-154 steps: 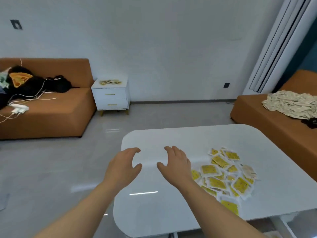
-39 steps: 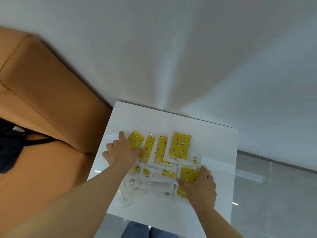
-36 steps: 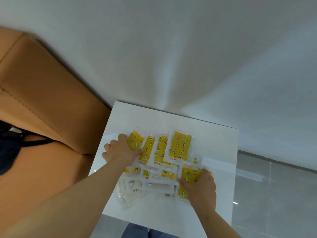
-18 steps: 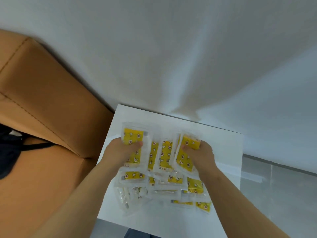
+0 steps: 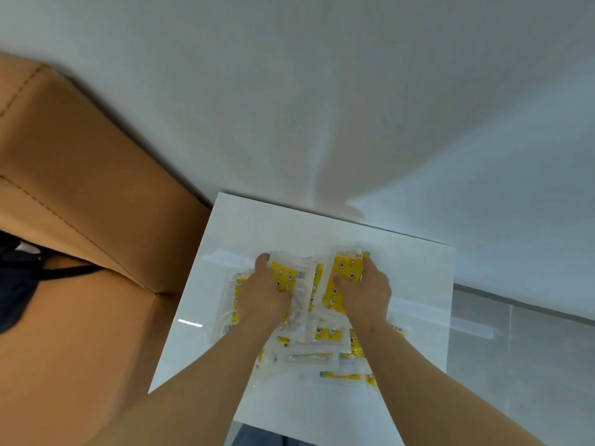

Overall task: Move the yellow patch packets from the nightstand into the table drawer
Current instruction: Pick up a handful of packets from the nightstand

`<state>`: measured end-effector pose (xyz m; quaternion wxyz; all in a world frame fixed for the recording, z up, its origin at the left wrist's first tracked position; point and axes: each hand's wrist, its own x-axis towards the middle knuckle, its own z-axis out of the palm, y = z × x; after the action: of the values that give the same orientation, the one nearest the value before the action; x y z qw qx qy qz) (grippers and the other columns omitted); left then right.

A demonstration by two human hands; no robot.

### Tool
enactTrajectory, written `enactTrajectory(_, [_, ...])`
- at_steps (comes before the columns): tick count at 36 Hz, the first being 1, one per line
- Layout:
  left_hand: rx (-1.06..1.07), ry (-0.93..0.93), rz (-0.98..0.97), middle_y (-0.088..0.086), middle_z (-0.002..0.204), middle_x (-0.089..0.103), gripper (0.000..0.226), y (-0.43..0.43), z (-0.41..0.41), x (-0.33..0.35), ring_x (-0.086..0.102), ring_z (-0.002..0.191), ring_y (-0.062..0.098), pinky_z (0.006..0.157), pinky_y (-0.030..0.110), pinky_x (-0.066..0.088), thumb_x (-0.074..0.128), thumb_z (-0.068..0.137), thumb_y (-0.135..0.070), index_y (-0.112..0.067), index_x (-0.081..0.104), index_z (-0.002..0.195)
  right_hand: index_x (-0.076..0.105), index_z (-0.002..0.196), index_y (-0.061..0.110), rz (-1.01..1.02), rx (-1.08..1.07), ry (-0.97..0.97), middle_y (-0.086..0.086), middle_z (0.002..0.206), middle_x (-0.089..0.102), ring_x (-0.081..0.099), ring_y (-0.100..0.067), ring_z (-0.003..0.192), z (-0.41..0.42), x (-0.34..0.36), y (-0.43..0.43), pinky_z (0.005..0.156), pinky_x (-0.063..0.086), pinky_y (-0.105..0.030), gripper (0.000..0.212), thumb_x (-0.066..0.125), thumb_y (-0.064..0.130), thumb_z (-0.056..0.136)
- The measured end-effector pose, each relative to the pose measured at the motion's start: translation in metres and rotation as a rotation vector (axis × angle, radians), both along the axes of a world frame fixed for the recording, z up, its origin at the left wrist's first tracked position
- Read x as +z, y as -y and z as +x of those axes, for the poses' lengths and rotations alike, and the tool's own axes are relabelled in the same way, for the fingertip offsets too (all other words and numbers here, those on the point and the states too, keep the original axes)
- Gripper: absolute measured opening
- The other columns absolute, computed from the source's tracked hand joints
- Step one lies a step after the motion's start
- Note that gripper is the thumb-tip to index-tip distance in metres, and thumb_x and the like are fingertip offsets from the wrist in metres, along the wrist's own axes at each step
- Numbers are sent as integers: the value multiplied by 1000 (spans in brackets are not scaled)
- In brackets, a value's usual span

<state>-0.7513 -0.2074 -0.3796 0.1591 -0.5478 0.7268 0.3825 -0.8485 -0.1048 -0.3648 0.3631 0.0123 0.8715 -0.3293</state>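
My left hand (image 5: 262,297) and right hand (image 5: 363,294), fingers (image 5: 261,259) curled, each gripped yellow patch packets (image 5: 325,333) on the nightstand (image 5: 418,284), long axes pointing away from me; the hands had drawn closer together

Setting: a room in a home. Evidence: tan upholstered sofa (image 5: 80,188) with stitched seams; glossy white nightstand (image 5: 418,284) just beside it, against a plain white wall (image 5: 322,91); grey tiled floor (image 5: 531,365); dark strapped fabric item (image 5: 19,284) lying on the sofa seat.
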Motion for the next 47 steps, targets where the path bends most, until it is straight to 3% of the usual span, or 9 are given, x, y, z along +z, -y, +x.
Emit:
enactTrajectory(4, [-43, 71, 1, 7, 107, 61, 33, 1, 1, 15, 57, 104, 28, 79, 35, 51, 63, 86, -27, -12, 52, 113, 58, 111, 19, -43, -65, -17, 5, 89, 62, 60, -18, 83, 2, 5, -17, 65, 43, -25, 26, 63, 21, 86])
enactTrajectory(7, [82, -59, 67, 3, 87, 60, 12, 0, 5, 29, 61, 91, 25, 69, 30, 50, 65, 85, -24, -18, 56, 82, 57, 108, 21, -60, -162, -23, 4, 90, 63, 63, -22, 91, 7, 14, -31, 81, 51, -38, 24, 63, 24, 85])
enactTrajectory(13, [454, -332, 346, 2, 102, 62, 15, -3, 16, 70, 58, 98, 24, 80, 35, 45, 62, 89, -18, -23, 57, 102, 47, 123, 24, -311, -354, -4, 17, 95, 58, 59, -14, 93, 18, 48, -46, 88, 51, -41, 35, 58, 21, 90])
enactTrajectory(18, [386, -376, 248, 3, 107, 64, 21, -5, 29, 108, 59, 98, 22, 81, 33, 46, 58, 91, -14, -19, 59, 111, 46, 121, 26, -445, -377, 66, 14, 98, 58, 57, -6, 88, 30, 82, -50, 82, 50, -34, 34, 56, 15, 91])
enactTrajectory(25, [418, -535, 334, 8, 100, 67, 18, -20, 62, 171, 63, 98, 31, 92, 52, 49, 61, 88, -4, -22, 59, 91, 50, 118, 26, -571, -409, 50, 4, 106, 61, 60, -17, 96, 67, 141, -71, 63, 47, -22, 30, 56, 12, 91])
enactTrajectory(31, [502, -684, 556, 8, 85, 66, 18, -46, 111, 218, 62, 74, 24, 71, 38, 51, 50, 94, -3, -16, 60, 88, 50, 116, 25, -728, -512, 16, 1, 107, 63, 63, -19, 95, 133, 187, -102, 67, 51, -28, 28, 55, 11, 92])
enactTrajectory(37, [469, -739, 777, 19, 112, 64, 25, -80, 181, 248, 62, 92, 34, 84, 50, 49, 46, 94, -1, -7, 56, 117, 49, 122, 19, -834, -702, -92, -5, 111, 64, 65, -20, 94, 222, 220, -145, 69, 53, -29, 32, 55, 11, 92])
enactTrajectory(42, [425, -765, 844, 15, 97, 66, 25, -120, 229, 276, 63, 84, 31, 59, 49, 54, 45, 94, 2, -9, 54, 114, 53, 119, 15, -891, -786, -119, -9, 103, 68, 67, -22, 87, 288, 250, -197, 66, 55, -31, 24, 47, 11, 96])
enactTrajectory(47, [305, -869, 855, 17, 114, 65, 33, -169, 270, 299, 62, 102, 34, 79, 50, 53, 46, 94, 0, -9, 53, 125, 53, 115, 19, -943, -846, -92, -8, 100, 69, 67, -23, 84, 341, 278, -252, 69, 55, -35, 20, 45, 12, 97])
